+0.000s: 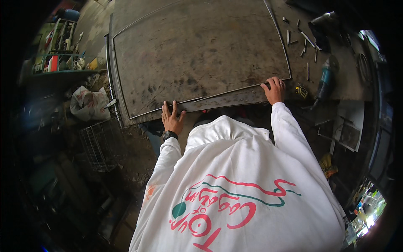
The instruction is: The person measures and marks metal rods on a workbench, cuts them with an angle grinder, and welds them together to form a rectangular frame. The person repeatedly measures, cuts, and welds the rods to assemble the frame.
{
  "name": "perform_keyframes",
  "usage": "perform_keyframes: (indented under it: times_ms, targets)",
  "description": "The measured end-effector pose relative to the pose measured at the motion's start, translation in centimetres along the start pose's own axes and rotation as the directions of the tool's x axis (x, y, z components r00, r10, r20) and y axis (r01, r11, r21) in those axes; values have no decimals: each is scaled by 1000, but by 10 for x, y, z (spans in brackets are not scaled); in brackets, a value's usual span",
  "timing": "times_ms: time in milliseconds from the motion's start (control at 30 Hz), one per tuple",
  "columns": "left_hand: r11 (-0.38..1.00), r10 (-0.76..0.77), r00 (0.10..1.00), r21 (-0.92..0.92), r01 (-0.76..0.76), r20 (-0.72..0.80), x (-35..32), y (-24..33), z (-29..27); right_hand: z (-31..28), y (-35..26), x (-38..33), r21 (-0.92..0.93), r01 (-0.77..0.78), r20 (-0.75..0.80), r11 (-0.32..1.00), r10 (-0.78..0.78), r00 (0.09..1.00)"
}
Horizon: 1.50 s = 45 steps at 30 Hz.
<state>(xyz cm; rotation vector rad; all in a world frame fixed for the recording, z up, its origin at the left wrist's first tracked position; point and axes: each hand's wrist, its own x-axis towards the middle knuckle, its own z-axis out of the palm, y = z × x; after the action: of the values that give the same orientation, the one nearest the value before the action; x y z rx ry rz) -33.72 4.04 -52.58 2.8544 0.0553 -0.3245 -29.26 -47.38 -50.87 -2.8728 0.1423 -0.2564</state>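
Positioning step: thin grey metal rod (235,91) along near edge of large dark steel plate (197,50). Left hand (171,118) spread flat, pressing rod; right hand (275,89) curled around its far end. Next, presumably: steady alignment before fixing.

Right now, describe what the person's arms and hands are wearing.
Both arms are covered by long, loose white sleeves of a white top with red and green print. The left hand is bare, with a dark wristwatch. The right hand is bare; a ring shows on one finger.
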Motion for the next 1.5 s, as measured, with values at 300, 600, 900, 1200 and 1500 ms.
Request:
perform_keyframes:
  times_ms: [300,600,900,1200,1500]
  targets:
    - [999,-41,999,23,40,32,0,2,-7,-12,-10,-1,1,-58,176,998,57,983]
    - [999,-18,996,-51,13,-87,1,3,-6,-16,-18,-1,19,-128,212,992,121,970]
    - [1000,-4,968,4,5,-252,-4,8,6,-17,-20,1,60,-186,228,981,168,959]
    - [1000,6,931,0,-6,-364,-4,9,14,-8,-14,0,105,-117,129,987,103,986]
    - [984,-171,948,-6,176,-270,-7,28,9,-11,-14,-7,47,-171,174,984,160,972]
